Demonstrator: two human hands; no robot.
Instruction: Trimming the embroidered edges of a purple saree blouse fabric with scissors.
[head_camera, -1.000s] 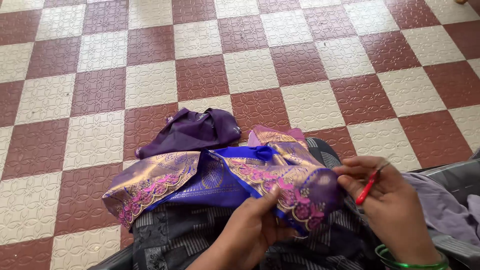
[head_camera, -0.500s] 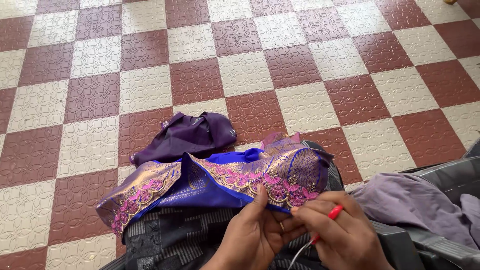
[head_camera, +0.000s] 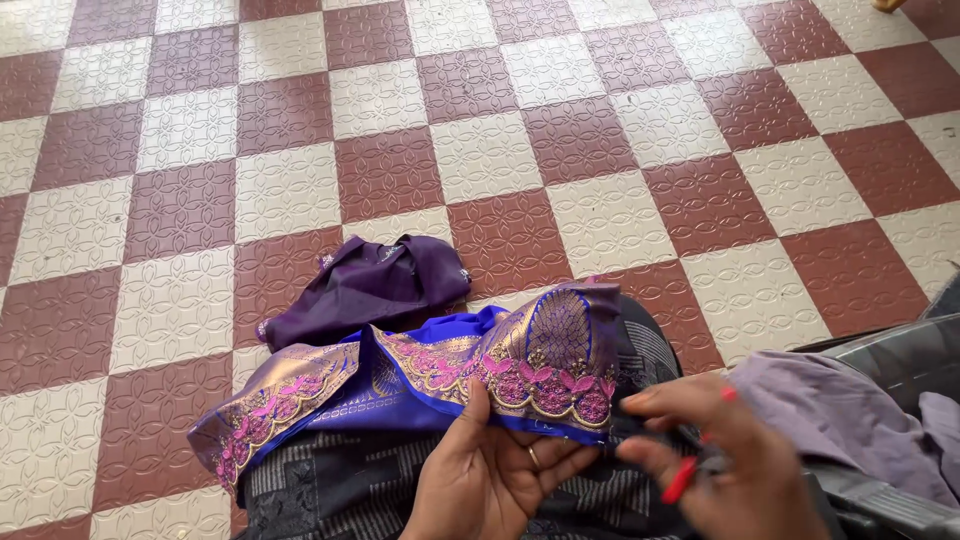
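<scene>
A blue garment (head_camera: 420, 385) with a gold and pink embroidered border lies over my lap. My left hand (head_camera: 490, 470) pinches its lower edge under the pink flower border, thumb on top. My right hand (head_camera: 725, 460) sits just right of that edge and holds a small red-handled tool (head_camera: 680, 480), likely thread snips; its tip is blurred. A dark purple cloth (head_camera: 370, 285) lies crumpled on the floor just beyond the blue garment.
The floor is a checker of maroon and cream patterned tiles (head_camera: 480, 150). A lilac cloth (head_camera: 840, 415) lies on a dark object at the right edge. A dark patterned fabric (head_camera: 330, 490) covers my lap beneath the garment.
The right hand with the red tool came down from the raised position to the garment's edge, beside the left hand. The view shifted slightly and the embroidered border has been turned up.
</scene>
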